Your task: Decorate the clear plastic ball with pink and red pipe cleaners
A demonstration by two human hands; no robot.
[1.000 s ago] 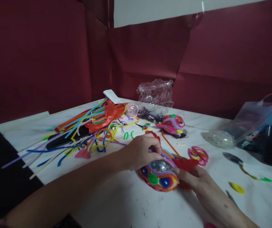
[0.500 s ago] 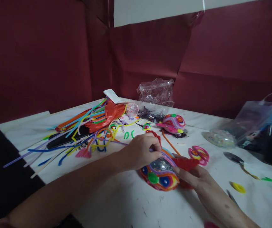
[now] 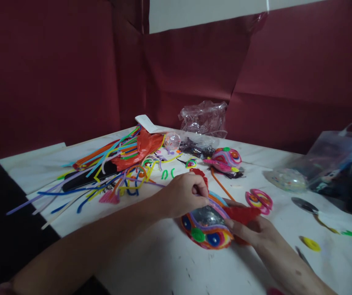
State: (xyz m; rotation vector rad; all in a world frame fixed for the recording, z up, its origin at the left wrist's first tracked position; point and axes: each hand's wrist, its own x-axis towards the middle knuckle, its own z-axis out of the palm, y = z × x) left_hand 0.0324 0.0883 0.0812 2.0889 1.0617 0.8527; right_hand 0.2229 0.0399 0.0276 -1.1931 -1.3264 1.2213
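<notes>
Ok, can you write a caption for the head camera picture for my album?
Left hand and right hand hold a ball wrapped in colourful pipe cleaners on a white table, loose pipe cleaners behind.

There is just one view — a camera on the person's head. It looks forward and down across the white table top (image 3: pixel 151 262), close above the left hand (image 3: pixel 180 194) and right hand (image 3: pixel 257 229). The dark red wall (image 3: pixel 55 69) stands at the far side.

Both forearms bare (no sleeves), hands (image 3: pixel 182 194) ungloved.
</notes>
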